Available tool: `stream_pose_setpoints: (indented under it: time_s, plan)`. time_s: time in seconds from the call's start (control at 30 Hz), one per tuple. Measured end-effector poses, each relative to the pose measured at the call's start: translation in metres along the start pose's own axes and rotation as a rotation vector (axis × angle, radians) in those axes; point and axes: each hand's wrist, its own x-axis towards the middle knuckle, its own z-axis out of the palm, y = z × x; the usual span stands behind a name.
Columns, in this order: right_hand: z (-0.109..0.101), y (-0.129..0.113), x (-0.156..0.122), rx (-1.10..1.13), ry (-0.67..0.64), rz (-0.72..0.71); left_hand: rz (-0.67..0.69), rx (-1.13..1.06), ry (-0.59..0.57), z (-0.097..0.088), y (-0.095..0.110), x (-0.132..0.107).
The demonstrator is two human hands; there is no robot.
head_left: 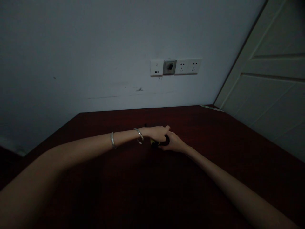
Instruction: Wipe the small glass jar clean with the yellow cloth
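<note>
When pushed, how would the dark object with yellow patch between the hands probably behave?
The dark object is probably light: the left hand and right hand cover most of it. It might slide easily, as the reddish tabletop looks smooth. Stiffness is hard to judge in this dimness.

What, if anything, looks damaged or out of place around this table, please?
Dark smudges mark the pale wall above the table, odd against its mostly plain surface. The grey wall fitting also stands out beside the white socket plates.
</note>
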Motion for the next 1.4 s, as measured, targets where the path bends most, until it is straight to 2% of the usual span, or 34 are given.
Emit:
stream_pose_setpoints:
  time_s: [0.4, 0.6, 0.7, 0.8, 0.9, 1.07, 1.2, 1.4]
  plan:
    - [0.000, -0.002, -0.001, -0.009, -0.006, -0.006, 0.010, -0.131, 0.004, -0.011, -0.013, -0.006]
    - [0.001, 0.001, -0.002, 0.037, -0.017, 0.021, 0.051, -0.174, 0.055, -0.036, -0.014, -0.015]
    - [0.001, 0.001, -0.002, 0.077, -0.032, 0.030, 0.108, -0.288, 0.116, -0.051, -0.016, -0.024]
    - [0.000, 0.000, -0.001, 0.119, -0.043, 0.034, 0.161, -0.529, 0.171, -0.058, -0.027, -0.033]
    - [0.001, 0.000, 0.000, 0.155, -0.048, 0.038, 0.223, -0.798, 0.220, -0.056, -0.042, -0.039]
    - [0.001, 0.002, 0.000, 0.214, -0.055, 0.053, 0.205, -1.107, 0.496, -0.044, -0.059, -0.040]
    - [0.001, 0.005, 0.000, 0.272, -0.054, 0.066, 0.170, -1.227, 0.616, -0.034, -0.063, -0.036]
    - [-0.001, 0.008, 0.003, 0.397, -0.045, 0.089, 0.176, -1.321, 0.705, -0.021, -0.065, -0.030]
